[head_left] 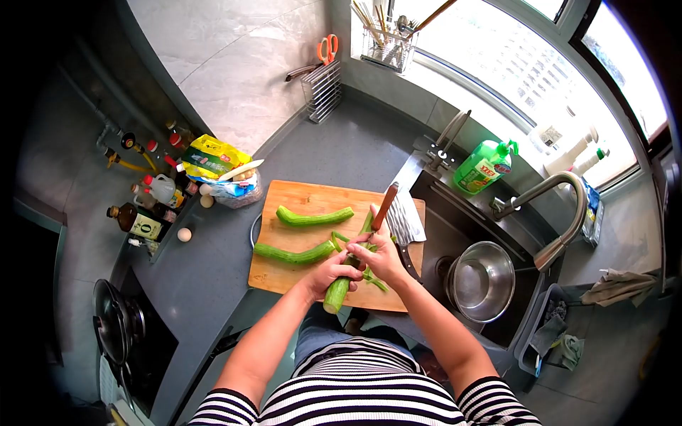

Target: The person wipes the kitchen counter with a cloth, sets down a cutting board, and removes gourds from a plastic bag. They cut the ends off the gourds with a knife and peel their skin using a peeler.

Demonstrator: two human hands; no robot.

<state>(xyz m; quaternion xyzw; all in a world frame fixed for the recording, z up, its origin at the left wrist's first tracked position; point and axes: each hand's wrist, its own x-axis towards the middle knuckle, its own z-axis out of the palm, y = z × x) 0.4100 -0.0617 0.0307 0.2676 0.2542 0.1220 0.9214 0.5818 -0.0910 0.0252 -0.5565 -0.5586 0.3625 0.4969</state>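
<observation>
A broad, smooth grey countertop [355, 135] is spread around the kitchen corner, and a rectangular dark metal sink [437, 202] is set into it at the right. On the countertop, a rectangular light-brown wooden cutting board [298, 195] is placed. A round, shiny stainless-steel bowl [484, 280] is stood in the sink. A broad-bladed metal cleaver with a black handle [408, 216] is laid by the board's right edge, near the right hand. Two long, curved, ridged green vegetables [315, 216] are laid on the board, left of the hands. A third long, ridged green vegetable [336, 295] is held above the board's near part; its middle is enclosed by the closed fingers of the left hand [335, 273], and its blunt lower end is left sticking out below them, toward the body. Just above that grip, a slim tool with a reddish-brown handle [384, 207] is clasped in the right hand [382, 254]; its working end is hidden. Thin, curled green strips [376, 282] are scattered beneath the hands.
</observation>
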